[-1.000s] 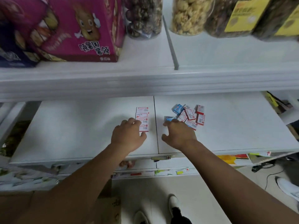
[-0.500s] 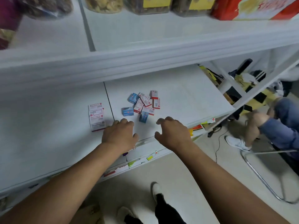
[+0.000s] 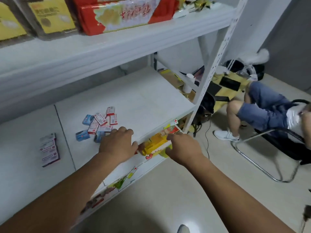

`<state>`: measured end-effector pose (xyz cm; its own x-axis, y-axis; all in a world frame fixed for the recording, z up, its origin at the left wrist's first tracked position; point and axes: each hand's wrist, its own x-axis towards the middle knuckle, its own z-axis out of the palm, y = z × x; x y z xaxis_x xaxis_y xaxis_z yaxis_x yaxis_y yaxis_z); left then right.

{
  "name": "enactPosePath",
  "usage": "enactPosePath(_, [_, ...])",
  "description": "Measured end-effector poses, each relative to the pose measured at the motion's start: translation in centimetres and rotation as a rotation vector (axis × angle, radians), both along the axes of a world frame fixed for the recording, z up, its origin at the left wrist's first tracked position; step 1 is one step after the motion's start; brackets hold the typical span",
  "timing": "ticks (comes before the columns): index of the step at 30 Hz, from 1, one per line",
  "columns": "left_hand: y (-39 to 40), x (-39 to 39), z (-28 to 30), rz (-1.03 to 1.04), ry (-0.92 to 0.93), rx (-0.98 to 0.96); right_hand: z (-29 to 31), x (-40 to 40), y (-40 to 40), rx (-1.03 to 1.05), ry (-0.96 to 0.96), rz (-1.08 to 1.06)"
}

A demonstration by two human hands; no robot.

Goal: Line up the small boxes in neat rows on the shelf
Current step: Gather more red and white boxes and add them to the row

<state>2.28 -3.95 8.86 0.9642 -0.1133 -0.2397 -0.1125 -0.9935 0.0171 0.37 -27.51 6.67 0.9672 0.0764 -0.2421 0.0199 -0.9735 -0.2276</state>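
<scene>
A loose heap of small red-and-white and blue boxes (image 3: 99,123) lies on the white shelf (image 3: 143,98). A short neat row of boxes (image 3: 49,149) lies apart to its left. My left hand (image 3: 117,142) rests palm down at the shelf's front edge, just right of the heap, fingers spread and holding nothing. Past the shelf edge, my right hand (image 3: 183,147) hovers over the floor with fingers apart and empty.
The upper shelf (image 3: 117,41) carries a red package (image 3: 121,14) and yellow-labelled jars (image 3: 50,15). A white perforated upright (image 3: 217,52) ends the rack. To the right, a person (image 3: 262,108) sits on a metal-framed chair (image 3: 269,157). Coloured labels (image 3: 156,143) line the shelf's front edge.
The view has swung to the right, so the boxes now sit left of my hands. Both hands have drawn back from the heap to the shelf's front edge, the right one past it.
</scene>
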Motion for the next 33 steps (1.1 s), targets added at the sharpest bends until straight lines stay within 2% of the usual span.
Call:
enactPosePath(7, [-9.1, 2.3, -1.1, 0.025, -0.004, -0.015, 0.3, 1.9, -10.1, 0.005, -0.049, 0.019])
enactPosePath(13, [-12.9, 2.9, -0.8, 0.062, -0.001, -0.012, 0.8, 4.7, -11.6, 0.012, -0.044, 0.116])
enactPosePath(23, [-8.0, 5.8, -2.2, 0.185, 0.071, -0.056, -0.5, 10.6, -5.9, -0.025, -0.005, 0.291])
enactPosePath(33, [-0.6, 6.5, -4.1, 0.414, 0.033, -0.072, -0.3, 15.6, 2.7, -0.042, -0.016, 0.531])
